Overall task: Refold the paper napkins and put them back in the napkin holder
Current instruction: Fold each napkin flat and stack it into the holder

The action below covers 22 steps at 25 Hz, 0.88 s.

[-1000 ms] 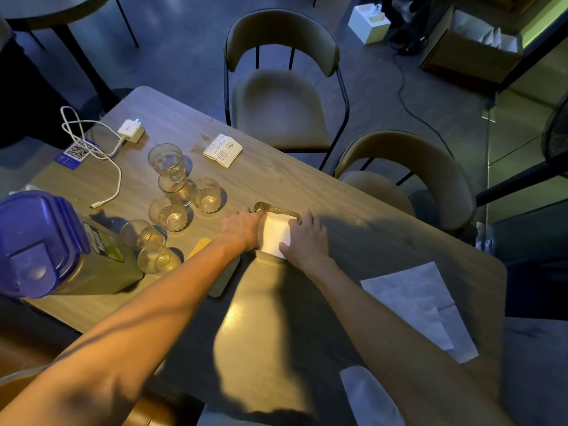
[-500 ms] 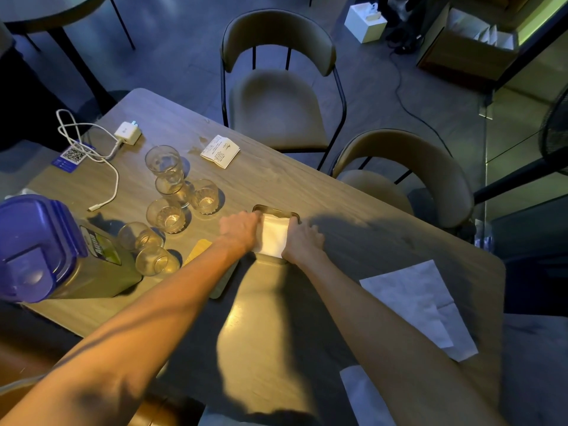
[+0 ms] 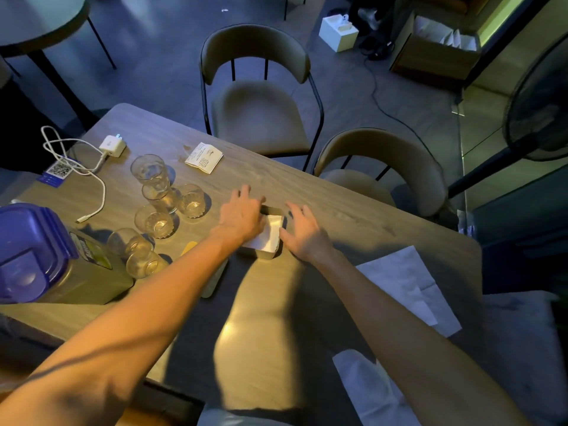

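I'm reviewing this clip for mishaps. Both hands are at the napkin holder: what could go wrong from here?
1. The left hand lies flat on the folded napkin in the napkin holder; once it lifts, the napkin may spring open.
2. The left forearm runs close beside the glasses; pulling back could knock one.
3. The unfolded napkins lie by the table's right edge beside the right forearm, which might sweep them off.

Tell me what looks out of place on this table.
One unfolded napkin lies flat at the right end of the table. A second napkin lies at the near edge, partly hidden by the right forearm. Both are outside the napkin holder, where a folded napkin lies under the left hand. Nothing looks spilled.
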Available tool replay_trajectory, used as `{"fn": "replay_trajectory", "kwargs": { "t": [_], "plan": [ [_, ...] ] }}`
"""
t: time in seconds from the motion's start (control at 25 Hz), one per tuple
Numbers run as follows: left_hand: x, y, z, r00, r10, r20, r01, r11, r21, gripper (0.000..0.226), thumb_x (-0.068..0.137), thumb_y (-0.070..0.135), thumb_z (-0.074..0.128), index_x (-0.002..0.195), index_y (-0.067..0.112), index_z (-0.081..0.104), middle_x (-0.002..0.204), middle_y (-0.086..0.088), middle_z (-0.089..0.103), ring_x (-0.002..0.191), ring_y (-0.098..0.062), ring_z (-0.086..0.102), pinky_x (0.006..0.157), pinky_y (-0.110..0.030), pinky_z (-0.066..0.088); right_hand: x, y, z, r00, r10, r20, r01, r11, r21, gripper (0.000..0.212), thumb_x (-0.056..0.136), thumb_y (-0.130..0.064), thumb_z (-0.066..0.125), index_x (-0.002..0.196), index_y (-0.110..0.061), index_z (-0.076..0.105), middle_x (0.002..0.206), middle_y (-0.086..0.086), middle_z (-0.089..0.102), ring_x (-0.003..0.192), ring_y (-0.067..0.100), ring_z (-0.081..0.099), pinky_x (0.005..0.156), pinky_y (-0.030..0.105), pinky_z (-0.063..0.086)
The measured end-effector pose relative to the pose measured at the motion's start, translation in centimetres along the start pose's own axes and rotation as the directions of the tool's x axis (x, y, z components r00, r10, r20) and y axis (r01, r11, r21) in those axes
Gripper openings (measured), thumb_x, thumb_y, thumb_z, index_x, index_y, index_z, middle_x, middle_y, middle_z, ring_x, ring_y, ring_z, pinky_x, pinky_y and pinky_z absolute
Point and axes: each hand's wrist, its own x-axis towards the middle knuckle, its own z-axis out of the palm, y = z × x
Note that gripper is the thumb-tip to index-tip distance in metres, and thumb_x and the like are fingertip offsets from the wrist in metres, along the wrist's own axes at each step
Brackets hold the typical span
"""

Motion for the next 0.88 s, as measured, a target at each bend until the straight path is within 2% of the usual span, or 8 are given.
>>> {"fn": "replay_trajectory", "kwargs": {
  "t": [0.12, 0.28, 0.52, 0.6, 0.76, 0.88],
  "plan": [
    [-0.8, 3.8, -0.5, 0.975, 0.183, -0.123, -0.189, 0.981, -0.038, 0.045, 0.094, 0.037, 0.061, 0.137, 0.023, 0.054, 0.142, -0.011, 0.043, 0.126, -0.028, 0.045, 0.1, -0.041, 0.046, -2.0, 1.8, -1.7, 0.998, 0.056, -0.036, -0.052, 0.993, 0.102, 0.069, 0.098, -0.031, 0.06, 0.158, -0.026, 0.026, 0.154, 0.004, 0.039, 0.139, 0.023, 0.045, 0.108, 0.049, 0.045],
    [-2.8, 8.7, 1.0, 0.904, 0.411, -0.121, -0.42, 0.905, -0.069, 0.04, 0.095, 0.037, 0.058, 0.134, 0.027, 0.057, 0.137, -0.007, 0.048, 0.122, -0.025, 0.05, 0.101, -0.041, 0.046, -5.7, 6.2, -2.6, 0.983, 0.181, -0.035, -0.177, 0.981, 0.083, 0.067, 0.097, -0.034, 0.059, 0.156, -0.024, 0.029, 0.154, 0.008, 0.041, 0.139, 0.028, 0.046, 0.109, 0.049, 0.044],
    [-6.4, 15.6, 6.7, 0.83, 0.538, 0.15, -0.549, 0.834, 0.045, 0.044, 0.098, 0.037, 0.052, 0.141, 0.026, 0.051, 0.138, -0.01, 0.048, 0.123, -0.03, 0.049, 0.101, -0.043, 0.043, -13.9, 13.7, -2.7, 0.934, 0.357, 0.033, -0.356, 0.934, -0.018, 0.054, 0.095, -0.032, 0.06, 0.145, -0.014, 0.048, 0.139, 0.015, 0.054, 0.127, 0.034, 0.053, 0.107, 0.042, 0.044],
    [-7.6, 17.0, 8.5, 0.778, 0.585, 0.227, -0.612, 0.787, 0.07, 0.045, 0.098, 0.035, 0.051, 0.142, 0.024, 0.051, 0.139, -0.012, 0.048, 0.124, -0.033, 0.049, 0.102, -0.042, 0.042, -16.1, 15.6, -1.8, 0.909, 0.413, 0.047, -0.413, 0.911, -0.01, 0.049, 0.09, -0.03, 0.057, 0.136, -0.014, 0.055, 0.131, 0.018, 0.056, 0.122, 0.038, 0.056, 0.104, 0.041, 0.045],
    [-11.1, 19.0, 12.2, 0.651, 0.665, 0.367, -0.725, 0.688, 0.039, 0.047, 0.1, 0.043, 0.046, 0.141, 0.022, 0.052, 0.142, -0.012, 0.049, 0.127, -0.036, 0.048, 0.105, -0.045, 0.041, -19.5, 18.4, -0.7, 0.879, 0.457, 0.14, -0.453, 0.89, -0.058, 0.042, 0.091, -0.022, 0.059, 0.131, -0.011, 0.054, 0.128, 0.018, 0.054, 0.118, 0.038, 0.056, 0.1, 0.043, 0.048],
    [-13.3, 19.6, 14.6, 0.692, 0.567, 0.446, -0.59, 0.801, -0.101, 0.057, 0.094, 0.064, 0.043, 0.128, 0.021, 0.058, 0.125, -0.009, 0.061, 0.112, -0.033, 0.059, 0.095, -0.044, 0.048, -20.8, 19.4, 0.4, 0.869, 0.467, 0.163, -0.459, 0.884, -0.084, 0.046, 0.089, -0.013, 0.061, 0.134, -0.013, 0.052, 0.133, 0.015, 0.052, 0.123, 0.035, 0.054, 0.103, 0.04, 0.047]
  ]
}}
